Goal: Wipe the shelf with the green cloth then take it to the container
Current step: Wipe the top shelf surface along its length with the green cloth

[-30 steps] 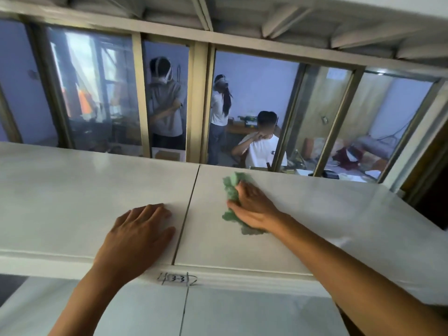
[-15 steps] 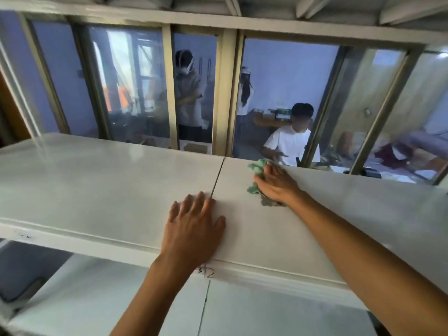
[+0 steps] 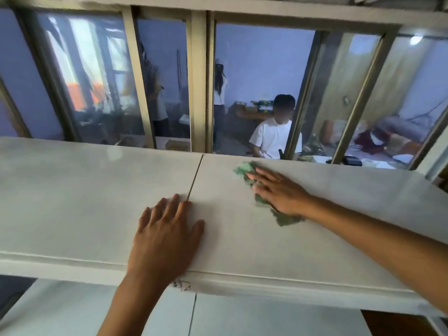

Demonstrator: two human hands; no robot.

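The white shelf point(image 3: 84, 190) runs across the view, with a thin seam down its middle. A crumpled green cloth point(image 3: 244, 169) lies on the right panel near the back edge. My right hand point(image 3: 278, 190) presses flat on the cloth, fingers spread, covering its middle; cloth shows beyond the fingertips and under the wrist. My left hand point(image 3: 164, 236) rests palm down on the shelf's front part, just right of the seam, holding nothing. No container is in view.
Behind the shelf stands a framed glass partition point(image 3: 198, 81); three people are in the room beyond it. A lower white shelf point(image 3: 266, 316) shows beneath the front edge. The shelf's right end meets a wall post point(image 3: 434, 154).
My right hand has dragged the cloth to the right and slightly toward me, with fingers now spread flatter. My left hand stays planted by the seam. The camera has shifted.
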